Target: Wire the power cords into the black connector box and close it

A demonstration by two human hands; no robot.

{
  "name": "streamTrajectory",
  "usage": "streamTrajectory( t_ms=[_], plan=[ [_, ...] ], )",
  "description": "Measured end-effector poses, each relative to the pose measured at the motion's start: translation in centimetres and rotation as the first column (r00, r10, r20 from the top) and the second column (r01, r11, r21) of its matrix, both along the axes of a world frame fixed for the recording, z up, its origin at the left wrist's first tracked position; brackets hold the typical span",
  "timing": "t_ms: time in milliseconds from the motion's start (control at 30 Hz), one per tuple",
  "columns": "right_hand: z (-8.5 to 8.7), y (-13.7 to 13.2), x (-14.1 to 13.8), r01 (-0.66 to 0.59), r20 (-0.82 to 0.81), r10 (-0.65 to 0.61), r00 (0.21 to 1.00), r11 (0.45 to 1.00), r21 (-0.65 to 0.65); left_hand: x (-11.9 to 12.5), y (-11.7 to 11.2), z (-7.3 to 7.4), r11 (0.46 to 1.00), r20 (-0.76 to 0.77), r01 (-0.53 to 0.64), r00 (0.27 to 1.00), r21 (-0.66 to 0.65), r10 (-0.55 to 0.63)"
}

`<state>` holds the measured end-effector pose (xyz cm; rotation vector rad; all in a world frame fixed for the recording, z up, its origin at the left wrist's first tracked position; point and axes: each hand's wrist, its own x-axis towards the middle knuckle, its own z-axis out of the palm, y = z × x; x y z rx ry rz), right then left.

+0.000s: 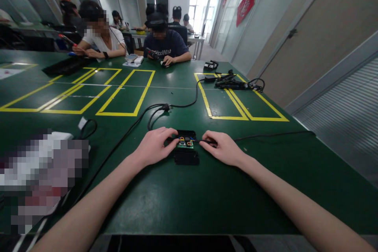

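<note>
A small green circuit board (185, 143) with yellow-ringed parts lies in an opened black plastic casing (186, 134) on the green table (189, 197). A second black casing half (186, 157) lies just in front of it. My left hand (155, 145) rests at the board's left edge, fingers curled and pressed on the board and its cable. My right hand (224, 149) sits at the right edge, fingertips pinched on a thin black cable (265, 136) that runs off to the right.
A black power cord (165, 107) snakes from the casing toward the table's middle. Yellow tape rectangles (125, 92) mark the table. Black adapters and cables (233, 82) lie far right. Two people sit at the far side, working. A blurred patch covers the near left.
</note>
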<state>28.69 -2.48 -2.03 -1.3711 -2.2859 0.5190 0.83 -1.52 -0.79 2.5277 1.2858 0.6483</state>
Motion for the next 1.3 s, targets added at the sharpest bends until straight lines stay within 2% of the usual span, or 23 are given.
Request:
streamTrajectory(
  t_ms=[100, 167, 333, 467, 667, 800, 1067, 1200, 1300],
  plan=[
    [0.3, 0.1, 0.5, -0.018, 0.005, 0.018, 1.0, 0.999, 0.034, -0.4, 0.0, 0.5, 0.997, 0.039, 0.021, 0.999, 0.071, -0.024],
    [0.4, 0.1, 0.7, -0.039, -0.021, 0.041, 0.999, 0.997, 0.069, -0.7, -0.1, 0.7, 0.996, 0.066, 0.058, 0.996, 0.073, -0.063],
    [0.7, -0.4, 0.9, -0.121, -0.077, 0.129, 0.989, 0.987, 0.103, -0.7, -0.5, 1.1, 0.984, 0.122, 0.176, 0.976, 0.02, -0.177],
    [0.7, -0.8, 0.6, -0.192, -0.087, 0.201, 0.976, 0.975, 0.11, -0.7, -0.7, 1.2, 0.978, 0.125, 0.208, 0.971, -0.026, -0.203],
    [0.2, -0.5, 0.7, -0.229, -0.029, 0.233, 0.972, 0.967, 0.11, -0.5, -0.8, 0.7, 0.966, 0.127, 0.244, 0.964, -0.081, -0.233],
    [-0.2, -0.3, 0.9, -0.244, 0.019, 0.243, 0.97, 0.965, 0.1, -0.4, -0.8, 0.3, 0.963, 0.115, 0.239, 0.967, -0.122, -0.225],
    [-0.2, 0.1, 1.0, -0.171, 0.017, 0.171, 0.985, 0.983, 0.068, -0.1, -0.5, 0.0, 0.983, 0.042, 0.125, 0.992, -0.132, -0.12],
    [-0.4, 0.2, 0.9, -0.225, -0.034, 0.226, 0.974, 0.974, 0.028, -0.2, -0.5, 0.1, 0.986, -0.014, 0.126, 0.992, -0.106, -0.128],
    [-0.5, 0.2, 0.9, -0.275, -0.088, 0.279, 0.956, 0.96, 0.057, -0.3, -0.4, 0.2, 0.984, -0.005, 0.138, 0.99, -0.109, -0.14]
  ],
)
